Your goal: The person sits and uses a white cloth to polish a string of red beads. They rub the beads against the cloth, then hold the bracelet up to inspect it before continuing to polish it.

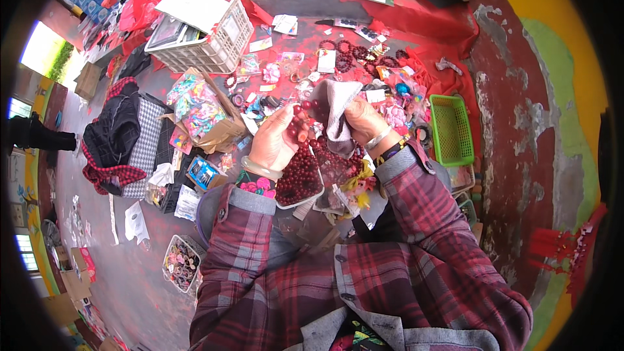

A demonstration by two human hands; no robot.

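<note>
My left hand (274, 142) is closed on a string of dark red beads (300, 117), its fingers pinched around them. Opposite it, my right hand (368, 121) grips a grey cloth (342, 114) that hangs folded between the hands. Below both hands sits a white basket (300, 203) heaped with dark red beads (296, 172). Beside that basket, to the right, lie clear plastic bags (337, 200) and a yellow trinket (359, 185). The cloth hides part of what lies behind it.
Beaded bracelets (344, 55) and small packets cover the red cloth ahead. A green plastic basket (434, 131) stands at right, near the peeling wall (513, 123). At left are a white crate (224, 49), a box of colourful packets (198, 104), dark clothing (110, 130) and a small basket of trinkets (182, 263).
</note>
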